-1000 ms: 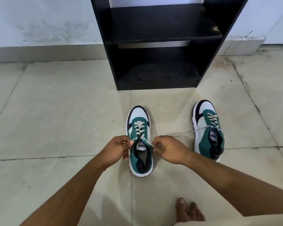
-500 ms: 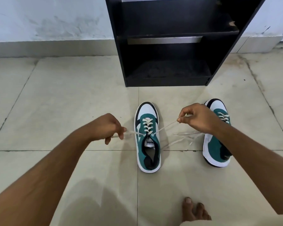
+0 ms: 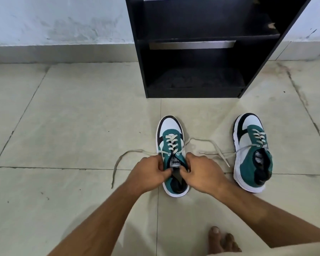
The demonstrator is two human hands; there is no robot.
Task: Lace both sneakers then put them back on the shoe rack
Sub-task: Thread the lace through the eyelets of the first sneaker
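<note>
A person's left hand [image 3: 149,173] and right hand [image 3: 201,174] are pinching the collar of a teal-and-white laced sneaker [image 3: 172,156] pointing toe-first toward the black shoe rack [image 3: 198,52], its loose laces [image 3: 118,163] trailing outward on the floor.

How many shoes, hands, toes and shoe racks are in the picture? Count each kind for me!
Sneakers: 2, one in the middle and one on the right
Hands: 2, the left hand and the right hand, both at the middle sneaker's opening
Shoe racks: 1, black
Bare toes showing: 3
Total: 8
</note>
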